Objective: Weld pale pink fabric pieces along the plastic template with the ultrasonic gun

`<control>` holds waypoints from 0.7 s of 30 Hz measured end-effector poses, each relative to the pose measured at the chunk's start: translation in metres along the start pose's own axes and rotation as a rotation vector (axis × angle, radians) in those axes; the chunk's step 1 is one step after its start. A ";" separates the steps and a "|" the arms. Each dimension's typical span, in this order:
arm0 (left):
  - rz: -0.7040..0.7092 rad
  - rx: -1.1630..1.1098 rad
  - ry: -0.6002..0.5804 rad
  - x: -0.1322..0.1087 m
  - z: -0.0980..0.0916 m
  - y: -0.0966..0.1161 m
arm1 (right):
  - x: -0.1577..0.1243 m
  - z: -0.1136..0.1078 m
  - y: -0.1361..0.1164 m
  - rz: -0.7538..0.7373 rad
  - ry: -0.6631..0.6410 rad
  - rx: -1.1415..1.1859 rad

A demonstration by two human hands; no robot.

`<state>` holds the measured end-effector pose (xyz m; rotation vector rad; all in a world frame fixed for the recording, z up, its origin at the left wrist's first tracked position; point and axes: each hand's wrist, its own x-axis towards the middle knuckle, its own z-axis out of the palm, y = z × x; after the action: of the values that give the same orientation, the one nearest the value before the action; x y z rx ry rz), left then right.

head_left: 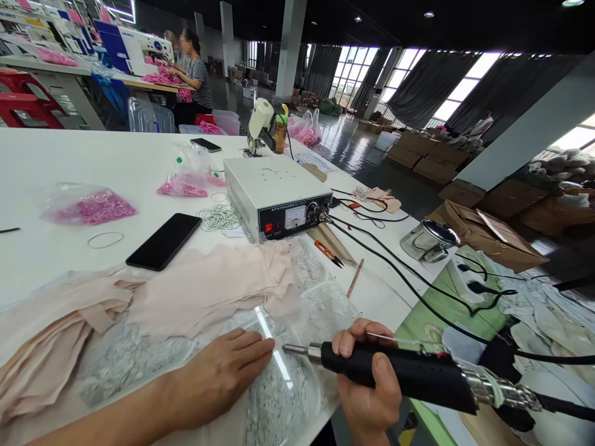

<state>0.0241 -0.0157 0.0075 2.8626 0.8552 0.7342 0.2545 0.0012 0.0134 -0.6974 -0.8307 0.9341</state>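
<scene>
My right hand (372,378) is wrapped round a black ultrasonic handpiece (400,368) with a metal tip pointing left. That tip is just right of my left hand's fingertips. My left hand (223,371) lies palm down, fingers stretched out, on a clear sheet over a grey marble-patterned surface (279,409). Whether anything thin is under its fingers I cannot tell. Beyond it, thin beige fabric pieces (209,285) are spread out. A layered stack of beige fabric (60,334) sits at the left. A cable runs from the handpiece toward a white control box (279,186) with a dial.
A black phone (163,241), orange thread snips (328,254), a pencil (355,279) and bags of pink pieces (95,207) lie on the white table (56,155). A lidded glass mug (427,240) stands near the right edge. Black cables (409,279) cross there. Someone (198,74) sits sewing behind.
</scene>
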 end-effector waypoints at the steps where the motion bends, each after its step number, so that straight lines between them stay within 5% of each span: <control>1: 0.000 0.001 -0.001 0.000 0.000 0.000 | 0.000 0.000 0.000 -0.005 -0.005 -0.004; 21: 0.050 0.042 -0.030 0.001 0.000 0.001 | 0.000 0.002 0.000 -0.007 -0.004 0.060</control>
<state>0.0254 -0.0160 0.0077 2.9340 0.8084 0.6845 0.2526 0.0015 0.0140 -0.6407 -0.8047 0.9509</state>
